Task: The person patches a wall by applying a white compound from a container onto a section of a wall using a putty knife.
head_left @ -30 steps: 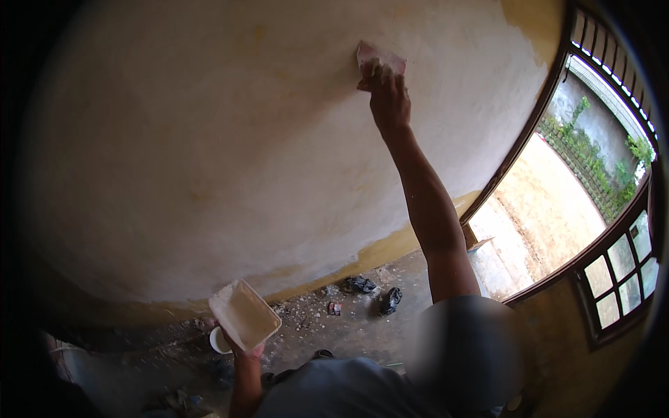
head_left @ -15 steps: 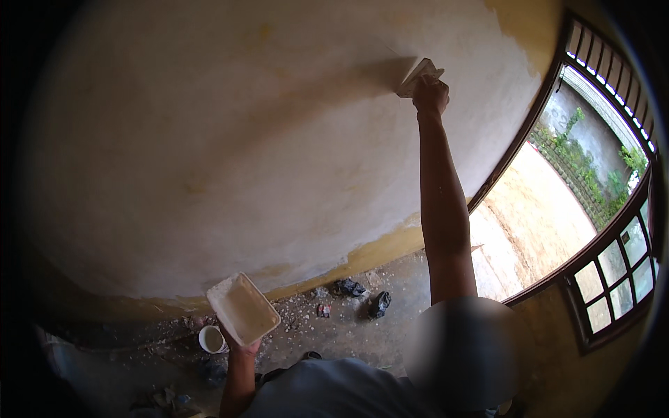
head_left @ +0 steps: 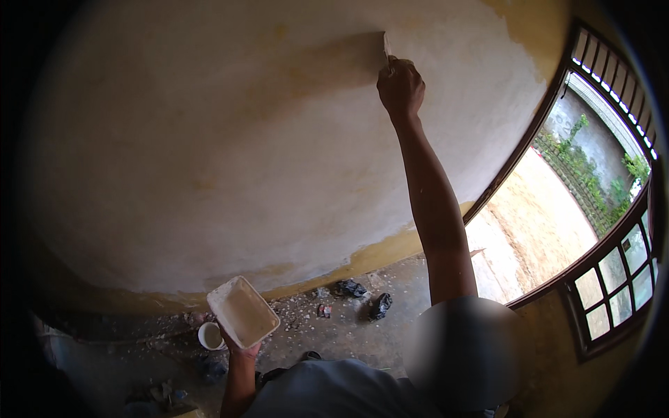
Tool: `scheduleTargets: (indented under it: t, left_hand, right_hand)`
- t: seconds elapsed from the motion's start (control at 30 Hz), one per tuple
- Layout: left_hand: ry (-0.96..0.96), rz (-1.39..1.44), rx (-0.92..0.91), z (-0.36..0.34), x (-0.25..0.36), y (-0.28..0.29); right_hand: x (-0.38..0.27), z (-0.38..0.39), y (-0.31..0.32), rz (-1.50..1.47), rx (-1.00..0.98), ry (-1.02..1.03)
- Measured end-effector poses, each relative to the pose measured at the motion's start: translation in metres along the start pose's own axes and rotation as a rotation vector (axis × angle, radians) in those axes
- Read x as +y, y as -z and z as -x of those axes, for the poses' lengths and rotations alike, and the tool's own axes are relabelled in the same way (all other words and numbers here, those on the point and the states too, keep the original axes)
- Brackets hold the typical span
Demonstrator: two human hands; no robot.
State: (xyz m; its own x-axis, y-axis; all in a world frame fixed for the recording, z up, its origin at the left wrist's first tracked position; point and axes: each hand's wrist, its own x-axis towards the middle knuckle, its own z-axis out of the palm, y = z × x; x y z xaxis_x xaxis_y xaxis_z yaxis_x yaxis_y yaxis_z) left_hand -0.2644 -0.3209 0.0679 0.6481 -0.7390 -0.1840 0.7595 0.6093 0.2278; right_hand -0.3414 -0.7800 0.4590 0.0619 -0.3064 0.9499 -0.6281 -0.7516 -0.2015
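With our right hand [head_left: 401,87] we clench a thin, edge-on scraper [head_left: 386,46]; our left hand [head_left: 244,351] cups a whitish rectangular tub [head_left: 220,295].

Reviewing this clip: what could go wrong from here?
Tipping: the left hand alone supports the shallow tray near its lower edge, so it might tilt if attention stays on the right hand, stretched far up the wall with a flat tool.

Tripping: crumpled black plastic and scattered pale bits lie on the floor; a step there could slip.

Knocking: the white tub on the floor could be kicked over.
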Motion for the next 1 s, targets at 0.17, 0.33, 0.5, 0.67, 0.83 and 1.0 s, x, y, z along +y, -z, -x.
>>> scheduleTargets:
  t: [0.17,0.33,0.5,0.67,0.83,1.0]
  left_hand:
    - [0.014,-0.013,-0.051,-0.01,-0.004,0.01]
    - [0.019,0.0,-0.014,-0.011,-0.008,0.008]
    - [0.053,0.04,-0.009,-0.007,-0.011,0.007]
    - [0.017,0.004,-0.039,-0.01,-0.007,0.03]
    - [-0.05,-0.2,-0.076,-0.006,-0.004,0.019]
    - [0.043,-0.068,0.036,-0.007,-0.004,0.01]
  right_hand:
    - [0.02,0.016,0.002,0.037,-0.032,0.352]
    - [0.06,0.048,-0.005,0.084,-0.169,0.49]
    - [0.127,0.129,-0.016,0.117,-0.286,0.639]
    - [0.155,0.167,-0.007,0.047,-0.539,0.48]
    - [0.125,0.072,0.001,-0.016,0.151,-0.045]
    - [0.1,0.001,0.007,-0.027,0.136,-0.037]
